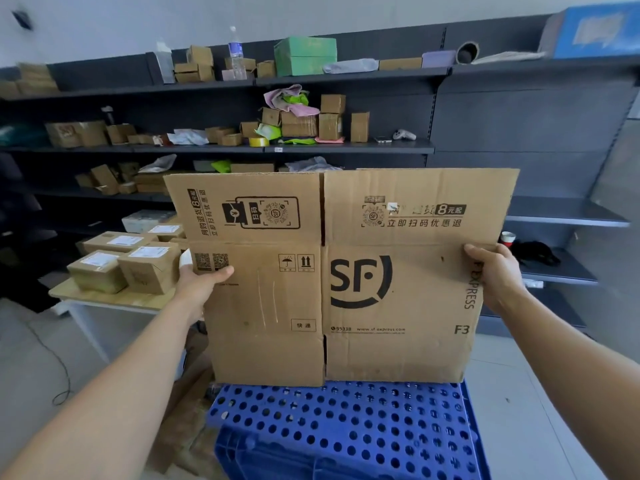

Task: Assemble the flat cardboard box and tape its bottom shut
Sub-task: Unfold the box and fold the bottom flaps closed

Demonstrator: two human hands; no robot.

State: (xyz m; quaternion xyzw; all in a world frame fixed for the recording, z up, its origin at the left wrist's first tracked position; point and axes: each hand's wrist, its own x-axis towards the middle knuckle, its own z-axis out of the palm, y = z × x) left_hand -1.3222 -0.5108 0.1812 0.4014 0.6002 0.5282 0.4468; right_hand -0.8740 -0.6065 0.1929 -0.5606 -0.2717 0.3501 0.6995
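A flat brown cardboard box with a black SF logo stands upright in front of me, its lower edge resting on a blue perforated plastic surface. Its top flaps stick straight up and its bottom flaps hang straight down, all unfolded. My left hand grips the box's left edge, thumb on the front face near the printed codes. My right hand grips the right edge at about the same height. A yellow tape roll lies on the middle shelf behind.
Dark metal shelves run along the wall behind, holding several small cartons, bags and a water bottle. A low wooden table at the left carries labelled parcels. Flat cardboard lies on the floor at the lower left. The shelves at the right hold little.
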